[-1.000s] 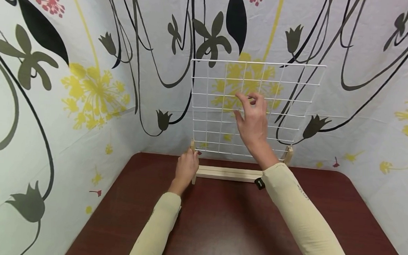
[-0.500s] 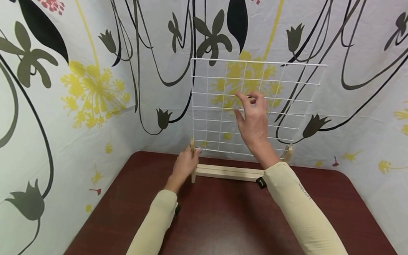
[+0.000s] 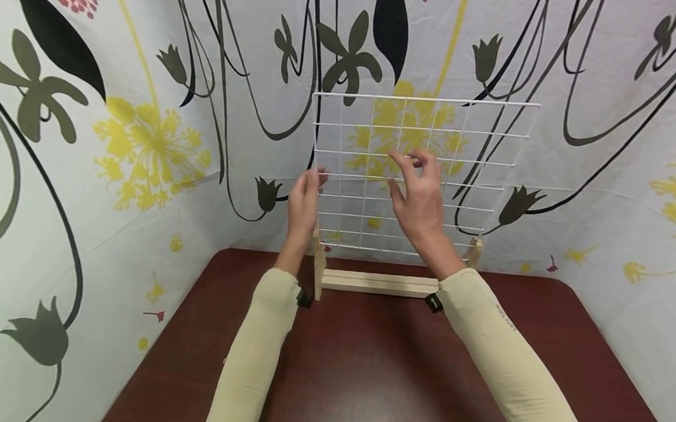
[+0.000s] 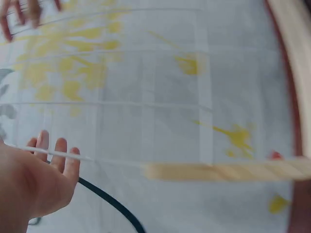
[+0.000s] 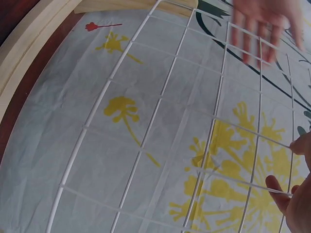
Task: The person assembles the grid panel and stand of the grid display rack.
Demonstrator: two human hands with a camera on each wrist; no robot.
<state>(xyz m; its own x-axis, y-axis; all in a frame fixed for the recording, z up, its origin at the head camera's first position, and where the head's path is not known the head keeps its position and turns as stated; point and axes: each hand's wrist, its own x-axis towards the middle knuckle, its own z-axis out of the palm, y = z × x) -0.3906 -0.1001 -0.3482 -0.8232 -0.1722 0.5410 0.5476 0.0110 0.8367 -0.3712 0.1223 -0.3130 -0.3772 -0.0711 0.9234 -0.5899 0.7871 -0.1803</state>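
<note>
A white wire grid panel (image 3: 366, 176) stands tilted back between the left post (image 3: 318, 270) and right post (image 3: 474, 251) of a pale wooden stand, whose crossbar (image 3: 377, 283) lies low between them. My right hand (image 3: 420, 202) holds the panel near its middle, thumb and fingers curled at the wires; part of this hand falls outside the right wrist view. At the panel's left edge, above the post, is my left hand (image 3: 303, 203). Its fingers are extended and loosely bent, overlapping the edge wire in the left wrist view (image 4: 68, 156).
A dark red-brown table (image 3: 359, 359) carries the stand near its back edge. Right behind it hangs a white fabric backdrop (image 3: 250, 130) with yellow, black and grey plant prints, also running along the left and right sides.
My left hand has let go of the left wooden post and moved up to the panel's left edge. The right hand has kept its place on the wires.
</note>
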